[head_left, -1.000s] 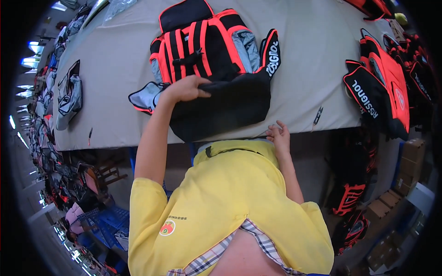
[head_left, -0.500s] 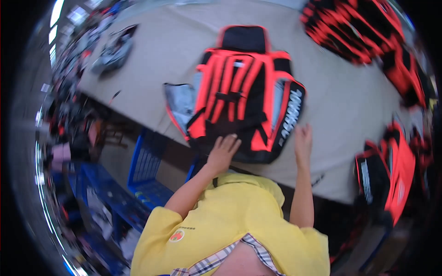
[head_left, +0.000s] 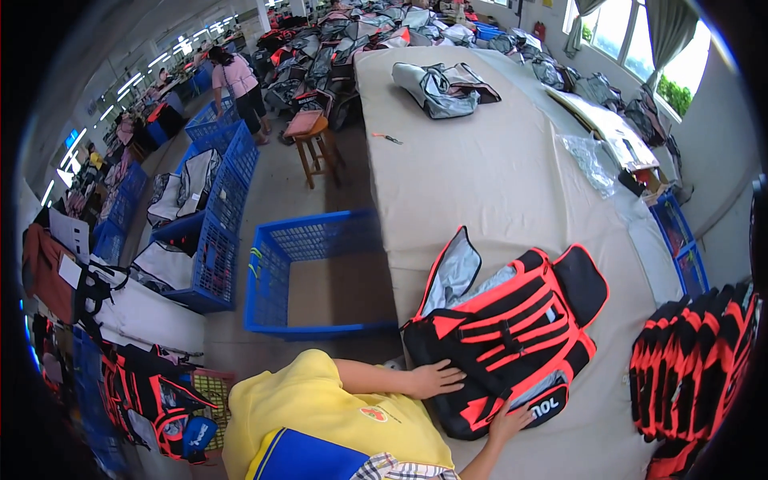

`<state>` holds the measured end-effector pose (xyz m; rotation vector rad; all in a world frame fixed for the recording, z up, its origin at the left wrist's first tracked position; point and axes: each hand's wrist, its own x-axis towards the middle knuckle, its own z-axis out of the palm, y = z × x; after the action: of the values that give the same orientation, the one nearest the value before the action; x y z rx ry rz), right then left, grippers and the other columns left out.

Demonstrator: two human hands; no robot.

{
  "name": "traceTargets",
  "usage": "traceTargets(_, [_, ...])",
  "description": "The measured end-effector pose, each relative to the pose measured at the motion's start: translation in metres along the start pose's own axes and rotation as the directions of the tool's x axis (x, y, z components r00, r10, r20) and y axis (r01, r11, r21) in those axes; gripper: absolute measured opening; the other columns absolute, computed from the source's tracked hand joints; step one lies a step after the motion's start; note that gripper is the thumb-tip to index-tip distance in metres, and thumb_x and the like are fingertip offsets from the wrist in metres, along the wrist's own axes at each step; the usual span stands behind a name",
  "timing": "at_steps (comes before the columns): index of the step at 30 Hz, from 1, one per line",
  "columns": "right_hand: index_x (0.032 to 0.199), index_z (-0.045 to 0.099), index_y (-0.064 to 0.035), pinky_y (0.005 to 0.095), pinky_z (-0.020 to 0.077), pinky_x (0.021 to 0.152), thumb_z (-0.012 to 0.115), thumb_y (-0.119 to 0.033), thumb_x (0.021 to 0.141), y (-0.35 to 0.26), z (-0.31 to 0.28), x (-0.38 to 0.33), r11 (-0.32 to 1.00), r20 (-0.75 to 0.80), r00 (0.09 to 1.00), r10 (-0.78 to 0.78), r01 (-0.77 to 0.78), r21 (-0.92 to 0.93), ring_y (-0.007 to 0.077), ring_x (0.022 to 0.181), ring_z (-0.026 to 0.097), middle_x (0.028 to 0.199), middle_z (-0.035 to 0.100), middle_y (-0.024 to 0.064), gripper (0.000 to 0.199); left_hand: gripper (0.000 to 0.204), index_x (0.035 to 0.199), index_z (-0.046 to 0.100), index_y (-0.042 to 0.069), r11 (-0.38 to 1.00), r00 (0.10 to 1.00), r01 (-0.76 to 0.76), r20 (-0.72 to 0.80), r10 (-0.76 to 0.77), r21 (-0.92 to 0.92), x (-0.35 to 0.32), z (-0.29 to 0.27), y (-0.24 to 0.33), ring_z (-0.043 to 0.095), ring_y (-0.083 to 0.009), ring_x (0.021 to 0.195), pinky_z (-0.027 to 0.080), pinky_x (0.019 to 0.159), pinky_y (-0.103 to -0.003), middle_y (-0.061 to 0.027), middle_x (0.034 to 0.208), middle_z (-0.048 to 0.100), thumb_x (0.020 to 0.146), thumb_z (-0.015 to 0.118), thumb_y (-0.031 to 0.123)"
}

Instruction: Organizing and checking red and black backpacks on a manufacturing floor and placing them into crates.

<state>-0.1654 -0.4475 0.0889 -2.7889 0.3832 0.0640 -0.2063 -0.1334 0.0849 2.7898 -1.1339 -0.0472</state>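
Observation:
A black and coral-red backpack (head_left: 524, 352) lies on the cream-coloured cloth of the table, straps facing up. One side panel (head_left: 453, 276) is folded out, baring its silvery-grey lining. My left hand (head_left: 438, 378) lies flat on the black bottom part of the pack, fingers spread. On the near side, my right hand (head_left: 509, 422) rests against the edge of the other side panel (head_left: 547, 404), which carries white lettering. Its fingers are stretched out over the fabric.
Left of the table stands a large blue plastic crate (head_left: 320, 328), with more crates (head_left: 220, 232) of grey bags beyond. A wooden stool (head_left: 314, 148) and a person in pink (head_left: 234, 80) are farther off. Stacked backpacks (head_left: 688, 368) fill the right; a grey bag (head_left: 444, 90) lies at the far end.
My view has swung leftward along the table, so the backpack now appears lower right and turned. My right hand has come from beside the pack onto its side panel; my left stays on the bottom.

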Motion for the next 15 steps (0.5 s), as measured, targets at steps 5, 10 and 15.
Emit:
traceTargets(5, [0.152,0.040,0.0058,0.0571,0.0232,0.124,0.051,-0.051,0.105,0.018,0.020,-0.010,0.999,-0.009,0.999,0.035,-0.035,-0.026,0.0536,0.149,0.027,0.157,0.035,0.0364,0.074,0.042,0.118,0.071,-0.001,0.938,0.787,0.155,0.613,0.073,-0.311,0.075,-0.130,0.019,0.048,-0.0419,0.141,0.047,0.104,-0.051,-0.0289,0.150,0.050,0.086,0.072,0.026])
traceTargets(10, [0.150,0.042,0.0069,0.0583,0.0252,0.122,0.054,-0.037,0.106,0.021,0.005,-0.020,0.995,-0.076,0.997,0.021,-0.013,0.095,0.0531,0.146,0.031,0.153,0.040,0.0361,0.063,0.039,0.114,0.065,0.001,0.895,0.941,-0.216,-0.328,0.084,-0.390,0.129,-0.083,0.033,0.057,-0.0377,0.123,0.051,0.094,-0.049,-0.0203,0.122,0.062,0.085,0.066,0.027])
traceTargets(15, [0.140,0.052,0.0091,0.0593,0.0271,0.120,0.070,-0.023,0.085,-0.009,-0.009,0.031,0.999,-0.286,0.957,-0.035,0.026,-0.038,0.0517,0.134,0.044,0.139,0.055,0.0330,0.066,0.060,0.133,0.059,0.003,0.904,0.959,-0.232,-0.239,0.151,-0.359,0.148,-0.042,-0.016,0.051,-0.0387,0.131,0.043,0.109,-0.051,-0.0210,0.138,0.052,0.082,0.074,0.031])
